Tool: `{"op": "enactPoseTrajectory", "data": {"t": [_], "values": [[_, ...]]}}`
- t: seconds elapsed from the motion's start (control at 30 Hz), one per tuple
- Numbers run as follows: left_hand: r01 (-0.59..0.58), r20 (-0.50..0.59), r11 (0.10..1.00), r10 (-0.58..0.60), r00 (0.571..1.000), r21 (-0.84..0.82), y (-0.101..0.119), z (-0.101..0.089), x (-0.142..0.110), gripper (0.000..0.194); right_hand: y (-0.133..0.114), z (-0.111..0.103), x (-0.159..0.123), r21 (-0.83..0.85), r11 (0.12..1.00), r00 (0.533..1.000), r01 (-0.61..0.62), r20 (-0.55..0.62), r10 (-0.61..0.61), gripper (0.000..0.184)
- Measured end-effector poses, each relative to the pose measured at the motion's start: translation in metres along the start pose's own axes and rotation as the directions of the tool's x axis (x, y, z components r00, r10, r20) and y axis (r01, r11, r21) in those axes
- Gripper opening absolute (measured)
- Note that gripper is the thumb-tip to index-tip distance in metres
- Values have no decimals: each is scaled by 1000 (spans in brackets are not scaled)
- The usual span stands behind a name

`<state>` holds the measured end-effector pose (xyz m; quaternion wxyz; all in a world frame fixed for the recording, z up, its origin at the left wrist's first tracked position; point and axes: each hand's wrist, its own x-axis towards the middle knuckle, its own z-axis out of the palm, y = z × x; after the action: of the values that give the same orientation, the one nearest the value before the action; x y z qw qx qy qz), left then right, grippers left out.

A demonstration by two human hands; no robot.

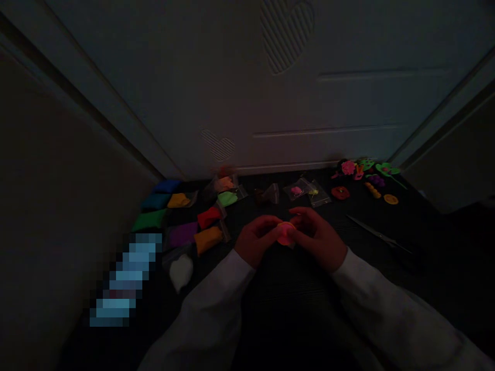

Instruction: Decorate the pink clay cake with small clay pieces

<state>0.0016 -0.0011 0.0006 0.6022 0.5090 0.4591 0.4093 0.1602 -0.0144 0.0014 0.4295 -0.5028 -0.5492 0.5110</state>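
Observation:
A small pink and orange disc of modelling clay (285,234) is between my two hands, above the dark table. My left hand (258,238) pinches its left side between thumb and fingers. From the right, my right hand (317,238) presses its thumb on the disc, with the fingers curled behind. Just beyond the hands lie a bag with pink clay (296,190) and a bag with a bit of yellow clay (313,192). The dim light hides the finer shape of the disc.
Several clay bags, such as a purple bag (183,234) and an orange bag (209,238), lie left. White clay (181,272) is nearer me. Scissors (381,235) lie right. Behind them are a coiled red piece (340,193), a yellow disc (391,199) and a green flower (386,169).

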Motion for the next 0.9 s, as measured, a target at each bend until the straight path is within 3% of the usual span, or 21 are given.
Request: {"op": "enactPoseTrajectory", "data": {"t": [0.9], "values": [[18, 21, 998, -17, 1000, -52, -4, -1, 1, 30, 1, 0, 0, 22, 1000, 1000, 19, 4, -19, 43]]}}
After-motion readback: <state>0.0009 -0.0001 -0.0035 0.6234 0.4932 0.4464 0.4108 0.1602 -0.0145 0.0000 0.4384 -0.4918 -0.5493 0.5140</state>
